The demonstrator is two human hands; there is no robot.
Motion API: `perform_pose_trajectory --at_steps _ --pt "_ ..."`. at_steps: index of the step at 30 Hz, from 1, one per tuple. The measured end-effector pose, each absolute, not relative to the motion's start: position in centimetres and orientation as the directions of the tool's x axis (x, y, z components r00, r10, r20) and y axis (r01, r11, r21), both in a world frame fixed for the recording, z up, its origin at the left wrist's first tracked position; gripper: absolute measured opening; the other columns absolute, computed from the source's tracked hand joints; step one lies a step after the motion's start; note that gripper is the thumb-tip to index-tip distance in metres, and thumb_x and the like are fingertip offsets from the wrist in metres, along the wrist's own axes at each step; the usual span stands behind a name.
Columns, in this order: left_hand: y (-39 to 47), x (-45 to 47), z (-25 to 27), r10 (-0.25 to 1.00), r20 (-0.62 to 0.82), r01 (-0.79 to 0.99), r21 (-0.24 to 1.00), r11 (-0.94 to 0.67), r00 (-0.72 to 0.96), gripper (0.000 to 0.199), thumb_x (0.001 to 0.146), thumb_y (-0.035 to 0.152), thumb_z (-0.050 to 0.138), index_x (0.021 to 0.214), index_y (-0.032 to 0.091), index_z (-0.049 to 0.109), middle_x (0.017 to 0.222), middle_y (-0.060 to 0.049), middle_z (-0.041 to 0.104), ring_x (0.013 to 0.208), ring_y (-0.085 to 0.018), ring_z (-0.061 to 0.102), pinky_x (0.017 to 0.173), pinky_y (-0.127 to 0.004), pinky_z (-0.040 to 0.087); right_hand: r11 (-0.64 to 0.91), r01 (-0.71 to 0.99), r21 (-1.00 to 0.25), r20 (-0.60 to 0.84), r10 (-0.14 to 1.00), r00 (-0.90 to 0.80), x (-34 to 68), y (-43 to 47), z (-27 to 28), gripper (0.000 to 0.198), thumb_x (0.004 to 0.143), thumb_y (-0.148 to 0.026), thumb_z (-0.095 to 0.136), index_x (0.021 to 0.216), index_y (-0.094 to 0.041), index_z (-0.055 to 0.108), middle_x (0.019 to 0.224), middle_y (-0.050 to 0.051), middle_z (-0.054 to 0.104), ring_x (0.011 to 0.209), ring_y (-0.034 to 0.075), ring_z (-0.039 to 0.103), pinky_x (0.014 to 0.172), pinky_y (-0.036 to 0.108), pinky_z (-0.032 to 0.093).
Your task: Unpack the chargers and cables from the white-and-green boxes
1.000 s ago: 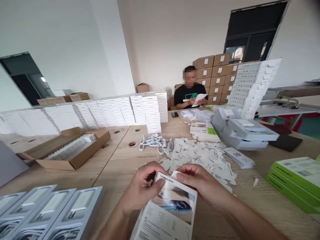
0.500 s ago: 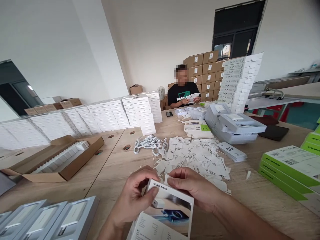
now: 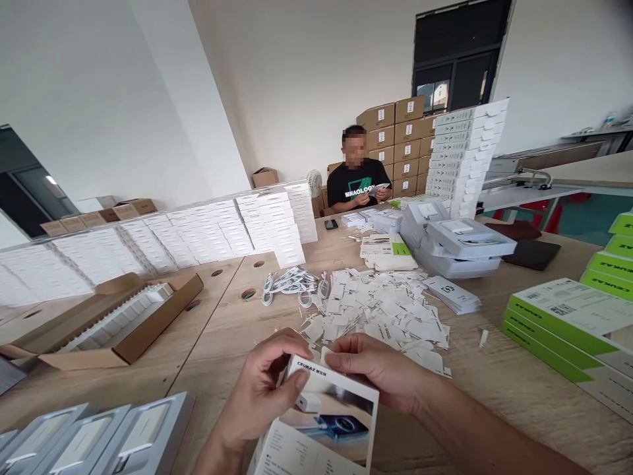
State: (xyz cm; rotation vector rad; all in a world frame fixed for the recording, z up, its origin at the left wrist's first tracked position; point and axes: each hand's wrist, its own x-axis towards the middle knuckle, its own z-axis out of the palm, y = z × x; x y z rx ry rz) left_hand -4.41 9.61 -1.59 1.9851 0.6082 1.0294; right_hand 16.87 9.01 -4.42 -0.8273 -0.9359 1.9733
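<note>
A white printed carton [image 3: 326,422] with a picture of a charger and a phone stands tilted close in front of me. My left hand [image 3: 277,379] grips its upper left corner, thumb on the printed face and fingers over the top edge. With thumb and fingers pinched, my right hand [image 3: 366,366] holds a small white flap [image 3: 325,354] at the carton's top edge. Just beyond the hands lies a heap of white paper cards [image 3: 376,303].
White charging cables [image 3: 291,285] lie behind the cards. Left are a cardboard box [image 3: 163,320] of white blocks and grey trays [image 3: 148,429]. Right are green-and-white cartons [image 3: 554,330], stacked trays [image 3: 469,239] and leaflets [image 3: 452,295]. A co-worker [image 3: 359,178] sits across the table.
The view has shifted slightly, so the table's things sit a little further left. Both hands keep nearly the same hold on the carton. The co-worker's hands have moved a little.
</note>
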Motion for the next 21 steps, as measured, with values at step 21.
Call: perform_pose_trajectory --at_steps 21 --pt "11.7 -4.6 -1.5 0.983 -0.185 -0.362 0.918 0.165 -0.021 0.027 0.076 0.039 0.069 0.090 0.018 0.062 0.065 -0.002 0.067 0.049 -0.017 0.061 0.046 -0.025 0.046 0.003 -0.334 -0.942 0.071 0.979 -0.191 18.0 11.0 -5.0 0.048 0.089 -0.053 0.055 0.128 -0.026 0.056 0.108 0.009 0.069 0.088 0.022 0.067 0.076 0.036 0.051"
